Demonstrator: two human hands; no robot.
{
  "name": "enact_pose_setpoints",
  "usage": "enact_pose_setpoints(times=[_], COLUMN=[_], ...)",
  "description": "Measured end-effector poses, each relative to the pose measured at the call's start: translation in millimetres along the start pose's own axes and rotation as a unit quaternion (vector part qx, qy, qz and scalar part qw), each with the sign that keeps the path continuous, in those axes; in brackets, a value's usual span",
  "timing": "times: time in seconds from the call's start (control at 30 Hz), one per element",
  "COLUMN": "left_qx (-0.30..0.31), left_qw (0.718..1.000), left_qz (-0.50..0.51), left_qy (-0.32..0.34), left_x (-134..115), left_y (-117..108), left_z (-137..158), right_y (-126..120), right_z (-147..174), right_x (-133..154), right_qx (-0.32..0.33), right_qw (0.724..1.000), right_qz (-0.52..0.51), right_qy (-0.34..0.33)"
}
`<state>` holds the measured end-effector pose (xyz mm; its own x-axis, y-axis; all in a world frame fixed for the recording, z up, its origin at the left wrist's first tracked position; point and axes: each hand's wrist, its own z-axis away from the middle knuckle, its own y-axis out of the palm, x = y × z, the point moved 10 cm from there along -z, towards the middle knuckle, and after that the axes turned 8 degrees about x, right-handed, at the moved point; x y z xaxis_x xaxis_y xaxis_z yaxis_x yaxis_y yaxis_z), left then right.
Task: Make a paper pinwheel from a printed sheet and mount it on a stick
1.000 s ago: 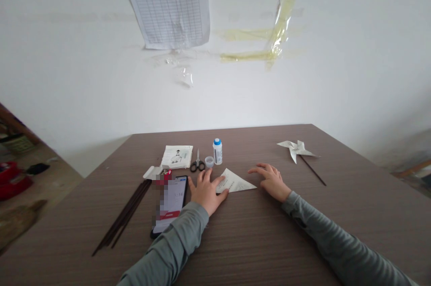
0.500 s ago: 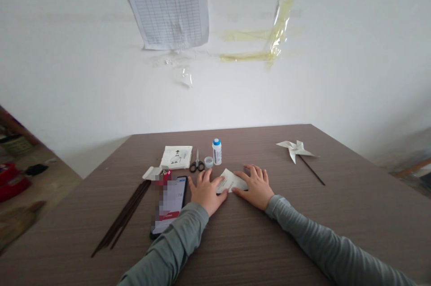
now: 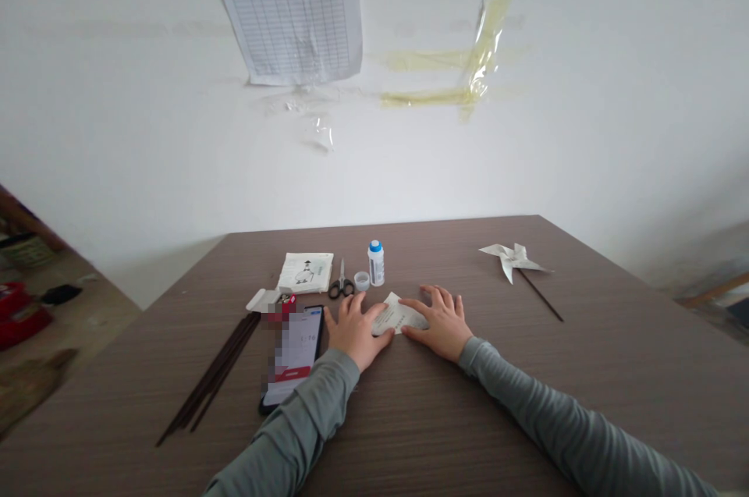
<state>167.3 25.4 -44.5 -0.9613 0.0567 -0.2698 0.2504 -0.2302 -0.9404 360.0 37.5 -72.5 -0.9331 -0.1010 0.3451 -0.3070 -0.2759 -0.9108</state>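
Observation:
A folded piece of printed paper (image 3: 395, 316) lies on the table between my hands, its top coming to a point. My left hand (image 3: 356, 331) rests at the paper's left side, fingers spread, with thumb and forefinger touching its edge. From the right, my right hand (image 3: 441, 323) lies with fingers apart, its thumb and forefinger on the paper's right part. Part of the paper is hidden under the fingers. Beyond my left hand are black-handled scissors (image 3: 342, 286), a small clear cup (image 3: 361, 281) and a white bottle with a blue cap (image 3: 376, 263).
On the brown table (image 3: 456, 427), a phone (image 3: 297, 353) lies beside my left forearm, with thin dark sticks (image 3: 214, 372) further left. A small red-and-white packet (image 3: 281, 306) and a stack of printed paper (image 3: 305, 272) lie behind. A paper pinwheel (image 3: 513, 258) on a stick is at right.
My right forefinger has slid slightly left and inward across the paper. Both hands otherwise keep their places, and the view has shifted very little.

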Motion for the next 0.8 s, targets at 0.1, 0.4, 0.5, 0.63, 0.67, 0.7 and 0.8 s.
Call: enact_pose_setpoints(times=[0.1,0.4,0.5,0.63,0.67,0.7,0.8], left_qx=[-0.01,0.003,0.013,0.02,0.018,0.019,0.027], left_qw=[1.0,1.0,1.0,0.999,0.999,0.999,0.998], left_qz=[-0.005,-0.021,-0.016,-0.025,-0.034,-0.043,-0.051], left_qy=[0.005,0.004,0.012,0.011,-0.004,-0.01,-0.012], left_x=[6,32,39,52,58,61,69], left_y=[-4,-14,-14,-13,-13,-14,-14], left_z=[0,1,0,-5,-6,-7,-8], right_y=[0,3,4,2,2,2,1], right_z=[0,-1,-1,0,0,0,0], right_x=[0,-4,-4,-4,-4,-4,-5], right_qx=[0.006,0.023,0.024,0.02,0.019,0.019,0.02], right_qw=[1.0,1.0,1.0,1.0,1.0,1.0,1.0], right_qz=[0.002,0.008,0.007,0.004,0.003,0.002,0.002], right_qy=[-0.003,0.002,0.0,-0.002,-0.002,-0.003,-0.004])
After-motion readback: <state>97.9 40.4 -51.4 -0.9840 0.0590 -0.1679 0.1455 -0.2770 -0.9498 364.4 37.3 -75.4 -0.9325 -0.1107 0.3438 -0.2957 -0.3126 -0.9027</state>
